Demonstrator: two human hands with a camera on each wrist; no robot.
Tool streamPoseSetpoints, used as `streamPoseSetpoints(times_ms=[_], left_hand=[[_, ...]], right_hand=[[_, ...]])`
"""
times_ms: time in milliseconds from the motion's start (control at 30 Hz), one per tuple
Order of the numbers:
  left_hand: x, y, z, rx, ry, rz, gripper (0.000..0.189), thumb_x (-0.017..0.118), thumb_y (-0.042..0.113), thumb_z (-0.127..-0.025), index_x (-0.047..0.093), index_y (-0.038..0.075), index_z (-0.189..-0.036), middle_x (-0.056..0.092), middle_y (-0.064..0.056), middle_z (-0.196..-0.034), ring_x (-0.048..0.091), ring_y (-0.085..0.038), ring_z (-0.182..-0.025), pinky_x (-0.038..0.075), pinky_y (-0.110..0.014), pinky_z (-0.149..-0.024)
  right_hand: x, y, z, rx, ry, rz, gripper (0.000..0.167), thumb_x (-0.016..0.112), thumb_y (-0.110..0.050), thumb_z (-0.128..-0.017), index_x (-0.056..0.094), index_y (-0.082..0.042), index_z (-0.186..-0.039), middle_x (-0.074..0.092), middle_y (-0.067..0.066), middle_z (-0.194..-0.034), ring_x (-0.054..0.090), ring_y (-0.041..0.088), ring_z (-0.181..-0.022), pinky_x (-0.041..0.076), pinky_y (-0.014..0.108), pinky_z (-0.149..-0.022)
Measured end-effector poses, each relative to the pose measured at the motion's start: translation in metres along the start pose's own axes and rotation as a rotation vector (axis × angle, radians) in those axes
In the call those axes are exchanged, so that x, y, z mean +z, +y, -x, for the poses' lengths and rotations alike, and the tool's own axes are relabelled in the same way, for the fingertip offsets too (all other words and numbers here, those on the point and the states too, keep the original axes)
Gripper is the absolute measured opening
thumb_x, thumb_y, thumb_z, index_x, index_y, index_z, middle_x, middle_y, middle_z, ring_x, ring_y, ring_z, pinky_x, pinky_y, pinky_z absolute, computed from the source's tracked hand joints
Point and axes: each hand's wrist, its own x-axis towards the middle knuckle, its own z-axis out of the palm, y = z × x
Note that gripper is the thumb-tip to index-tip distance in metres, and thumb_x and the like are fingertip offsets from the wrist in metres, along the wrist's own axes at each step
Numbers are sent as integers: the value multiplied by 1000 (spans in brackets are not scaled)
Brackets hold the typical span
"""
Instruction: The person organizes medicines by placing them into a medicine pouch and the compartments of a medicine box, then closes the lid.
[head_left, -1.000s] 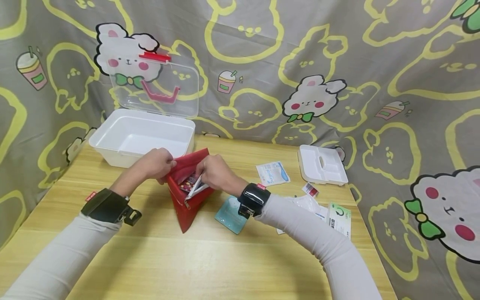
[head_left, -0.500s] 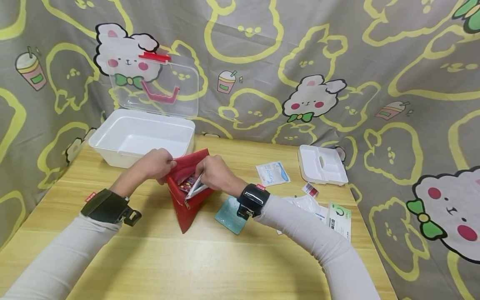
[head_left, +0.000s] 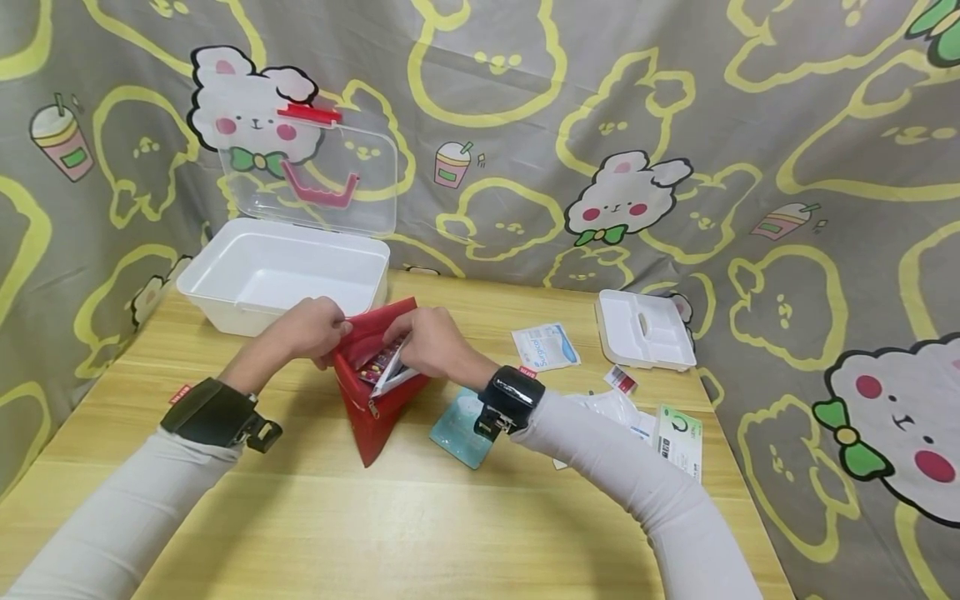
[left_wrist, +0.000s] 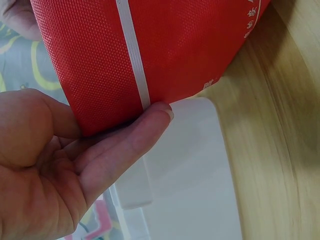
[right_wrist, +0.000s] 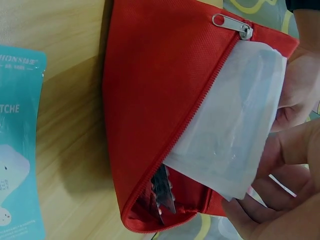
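Observation:
A red zippered pouch [head_left: 378,425] stands tilted on the table with its mouth unzipped. My left hand [head_left: 311,329] pinches the pouch's upper left edge; the left wrist view shows thumb and fingers on the red fabric [left_wrist: 150,50] beside a white stripe. At the mouth, my right hand [head_left: 431,340] holds the edge of a flat white packet [right_wrist: 230,115] that sticks partly out of the pouch. Dark and colourful small packets [head_left: 377,367] lie deeper inside, partly hidden. A teal sachet [head_left: 463,429] lies on the table below my right wrist.
Behind the pouch at left stands a white box [head_left: 225,283], its clear lid raised. To the right lie a surgical packet [head_left: 546,346], a small red-and-white packet [head_left: 621,379], a white tray [head_left: 645,329], a green-and-white pack [head_left: 681,437] and clear packaging [head_left: 611,407]. A patterned curtain hangs behind.
My right hand's fingers have shifted slightly at the pouch mouth, and its wrist has moved a little to the right. The left hand and pouch stay almost in place.

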Motion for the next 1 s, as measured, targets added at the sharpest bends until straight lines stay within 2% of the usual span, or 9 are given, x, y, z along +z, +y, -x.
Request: streamPoseSetpoints(times_ms=[200, 333, 433, 533, 600, 767, 1000], left_hand=[[0, 0, 0, -21, -5, 3, 31, 47, 8, -105, 64, -18, -112, 69, -15, -72, 71, -19, -58, 63, -34, -59], [0, 1, -2, -29, -5, 6, 32, 48, 8, -105, 64, -18, -112, 69, -16, -74, 71, -19, -59, 63, -34, -60], [0, 1, -3, -30, -5, 7, 32, 48, 8, -105, 64, -18, -112, 69, -16, -74, 71, -19, -59, 63, -34, -60], [-1, 2, -3, -37, -4, 9, 32, 48, 8, -105, 64, -18, -111, 70, -17, -76, 72, -19, -59, 63, -35, -60], [-1, 2, -3, -42, -5, 10, 32, 48, 8, -105, 64, -18, -111, 70, -18, -78, 72, -20, -60, 64, -35, -61], [-2, 3, -2, -50, -11, 6, 32, 48, 9, -105, 64, -18, -112, 71, -18, -79, 72, -21, -61, 64, -35, -62], [-1, 4, -3, -58, -14, 3, 32, 47, 10, -106, 64, -18, -112, 71, -17, -78, 72, -20, -61, 63, -35, -62]], right_hand=[[-11, 8, 2, -12, 67, -47, 34, 65, -2, -81, 79, -14, -110, 74, 0, -108, 62, 21, -103, 53, 23, -77], [-20, 15, 4, 30, 126, -90, 34, 62, -4, -82, 79, -15, -109, 74, -1, -110, 61, 19, -101, 54, 26, -74], [-30, 23, 5, 64, 154, -99, 35, 60, -6, -81, 80, -15, -109, 75, -1, -114, 63, 18, -107, 56, 33, -82], [-39, 33, 6, 63, 182, -84, 37, 59, -6, -79, 80, -15, -108, 76, -1, -115, 66, 21, -114, 55, 38, -92], [-45, 41, 8, 49, 201, -68, 39, 57, -6, -78, 80, -15, -107, 77, -1, -112, 68, 22, -113, 55, 39, -94], [-56, 61, 15, 57, 238, -85, 41, 53, -5, -78, 80, -14, -108, 77, 0, -111, 68, 23, -110, 55, 39, -91], [-75, 92, 32, 121, 293, -127, 39, 52, -3, -82, 79, -11, -109, 76, 5, -114, 67, 26, -108, 55, 41, -86]])
